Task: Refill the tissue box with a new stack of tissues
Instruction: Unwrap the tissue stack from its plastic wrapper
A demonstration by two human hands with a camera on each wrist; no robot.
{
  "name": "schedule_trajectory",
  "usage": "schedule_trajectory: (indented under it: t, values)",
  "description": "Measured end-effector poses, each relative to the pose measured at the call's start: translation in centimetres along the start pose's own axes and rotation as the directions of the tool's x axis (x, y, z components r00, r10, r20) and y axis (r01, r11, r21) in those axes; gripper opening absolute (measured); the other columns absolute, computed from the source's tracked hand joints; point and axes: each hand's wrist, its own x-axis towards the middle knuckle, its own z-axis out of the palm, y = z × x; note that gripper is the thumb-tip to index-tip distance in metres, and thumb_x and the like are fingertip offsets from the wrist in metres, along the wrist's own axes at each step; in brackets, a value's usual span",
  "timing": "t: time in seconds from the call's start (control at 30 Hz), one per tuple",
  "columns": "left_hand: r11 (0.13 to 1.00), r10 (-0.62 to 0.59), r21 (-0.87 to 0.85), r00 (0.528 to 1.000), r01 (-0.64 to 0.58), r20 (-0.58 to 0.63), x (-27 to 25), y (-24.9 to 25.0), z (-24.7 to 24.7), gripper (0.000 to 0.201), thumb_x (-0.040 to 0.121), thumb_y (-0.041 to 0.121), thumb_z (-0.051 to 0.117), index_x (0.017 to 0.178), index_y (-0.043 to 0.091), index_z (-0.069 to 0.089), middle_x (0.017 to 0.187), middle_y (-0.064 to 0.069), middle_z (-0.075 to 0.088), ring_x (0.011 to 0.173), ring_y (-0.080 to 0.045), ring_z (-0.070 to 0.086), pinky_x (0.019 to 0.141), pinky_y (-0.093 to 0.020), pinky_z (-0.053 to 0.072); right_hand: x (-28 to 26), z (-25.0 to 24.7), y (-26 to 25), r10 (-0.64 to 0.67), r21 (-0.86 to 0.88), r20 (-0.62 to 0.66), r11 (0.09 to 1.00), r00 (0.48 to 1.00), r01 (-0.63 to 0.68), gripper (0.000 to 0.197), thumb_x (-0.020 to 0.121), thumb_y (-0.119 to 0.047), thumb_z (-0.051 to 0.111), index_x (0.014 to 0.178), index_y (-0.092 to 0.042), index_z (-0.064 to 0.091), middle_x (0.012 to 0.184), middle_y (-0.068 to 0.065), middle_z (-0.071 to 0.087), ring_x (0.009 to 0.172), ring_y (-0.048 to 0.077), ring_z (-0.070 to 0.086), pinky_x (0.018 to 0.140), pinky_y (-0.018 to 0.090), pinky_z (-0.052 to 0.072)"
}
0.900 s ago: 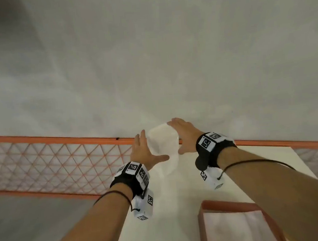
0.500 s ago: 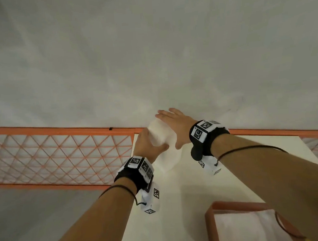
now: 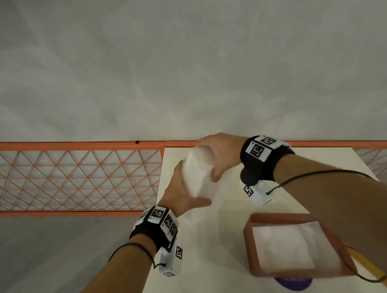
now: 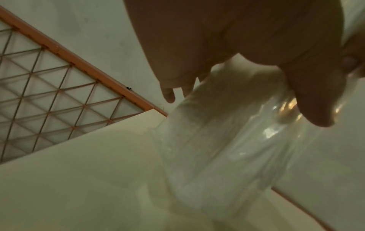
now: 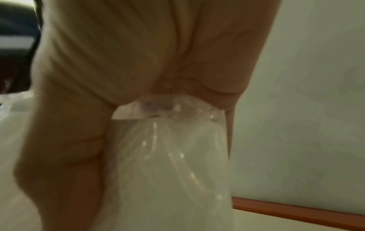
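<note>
A pack of white tissues in clear plastic wrap (image 3: 196,171) is held tilted above the far part of the white table (image 3: 218,247). My left hand (image 3: 179,190) grips its lower side, fingers behind and thumb across the front. My right hand (image 3: 220,153) is curled over its upper end. The left wrist view shows the glossy pack (image 4: 227,148) under my left hand (image 4: 237,39). The right wrist view shows the pack (image 5: 168,171) hanging from my right hand (image 5: 138,54). The orange tissue box (image 3: 257,224) lies open at the near right with white tissue (image 3: 291,247) inside.
An orange mesh fence (image 3: 71,177) runs along the left beyond the table's edge, with a grey wall behind. A purple disc (image 3: 293,283) shows under the box's near side. A yellow strip (image 3: 368,269) and a black cable lie at the near right.
Both hands have drawn the pack off the far edge toward me. The right hand's fingers went from flat to curled over its top. The left hand slid lower along it.
</note>
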Motion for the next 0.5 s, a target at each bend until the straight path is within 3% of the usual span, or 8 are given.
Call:
schedule_trajectory:
  t: [0.1, 0.17, 0.23, 0.3, 0.37, 0.43, 0.5]
  values:
    - [1.000, -0.005, -0.013, 1.000, 0.005, -0.030, -2.2, 0.6, 0.6, 0.100, 0.051, 0.040, 0.090, 0.136, 0.039, 0.037, 0.129, 0.012, 0.057, 0.120, -0.015, 0.055, 0.100, -0.044, 0.049, -3.0, -0.4, -0.7, -0.019, 0.078, -0.045, 0.997, 0.999, 0.022, 0.081, 0.053, -0.027, 0.090, 0.125, -0.026, 0.052, 0.115, -0.007, 0.058, 0.104, 0.016, 0.057, 0.088, 0.033, 0.050]
    - [0.998, -0.025, -0.063, 0.996, 0.020, -0.086, -3.7, 1.4, 1.0, 0.086, 0.051, 0.042, 0.088, 0.126, 0.038, 0.046, 0.119, 0.009, 0.065, 0.112, -0.016, 0.062, 0.096, -0.046, 0.052, -5.1, 0.0, -0.5, -0.034, 0.204, -0.129, 0.977, 0.991, 0.061, 0.097, 0.057, -0.026, 0.091, 0.139, -0.025, 0.040, 0.137, -0.005, 0.046, 0.123, 0.014, 0.046, 0.103, 0.033, 0.042]
    - [0.987, -0.038, -0.159, 0.987, 0.013, -0.154, -5.3, 2.5, 1.5, 0.075, 0.051, 0.040, 0.088, 0.117, 0.040, 0.052, 0.114, 0.009, 0.069, 0.107, -0.016, 0.066, 0.094, -0.046, 0.055, -7.4, 1.1, 0.2, 0.055, 0.415, -0.273, 0.907, 0.960, 0.066, 0.113, 0.055, -0.034, 0.093, 0.147, -0.029, 0.026, 0.150, -0.005, 0.029, 0.132, 0.012, 0.035, 0.111, 0.038, 0.036]
    - [0.975, -0.017, -0.220, 0.977, -0.031, -0.211, -6.7, 3.8, 2.1, 0.074, 0.053, 0.039, 0.090, 0.118, 0.037, 0.056, 0.114, 0.006, 0.072, 0.106, -0.017, 0.069, 0.094, -0.047, 0.055, -10.0, 2.9, 1.0, 0.205, 0.628, -0.308, 0.777, 0.929, 0.037, 0.124, 0.050, -0.047, 0.092, 0.149, -0.034, 0.018, 0.153, -0.005, 0.023, 0.137, 0.013, 0.029, 0.112, 0.044, 0.035]
    - [0.943, 0.002, -0.324, 0.973, -0.078, -0.230, -8.5, 5.6, 3.1, 0.072, 0.060, 0.030, 0.089, 0.124, 0.027, 0.058, 0.115, 0.000, 0.073, 0.106, -0.021, 0.071, 0.094, -0.050, 0.055, -12.5, 5.2, 1.6, 0.284, 0.754, -0.218, 0.656, 0.934, -0.024, 0.125, 0.053, -0.049, 0.091, 0.149, -0.035, 0.013, 0.154, -0.003, 0.024, 0.141, 0.018, 0.027, 0.112, 0.042, 0.033]
    - [0.886, 0.017, -0.447, 0.972, -0.123, -0.234, -10.2, 7.5, 4.1, 0.059, 0.072, 0.013, 0.083, 0.126, 0.016, 0.059, 0.115, -0.007, 0.074, 0.104, -0.025, 0.072, 0.091, -0.049, 0.057, -14.7, 7.9, 1.7, 0.286, 0.874, -0.099, 0.483, 0.953, -0.055, 0.125, 0.052, -0.045, 0.092, 0.149, -0.036, 0.013, 0.151, 0.000, 0.032, 0.137, 0.022, 0.035, 0.107, 0.041, 0.039]
    - [0.845, 0.046, -0.510, 0.972, -0.161, -0.230, -11.8, 9.3, 5.4, 0.048, 0.080, 0.002, 0.074, 0.125, 0.012, 0.060, 0.114, -0.010, 0.074, 0.101, -0.026, 0.073, 0.082, -0.043, 0.061, -16.1, 10.0, 2.0, 0.244, 0.959, -0.015, 0.278, 0.970, -0.055, 0.119, 0.052, -0.039, 0.095, 0.147, -0.033, 0.022, 0.143, 0.004, 0.046, 0.129, 0.028, 0.049, 0.100, 0.052, 0.048]
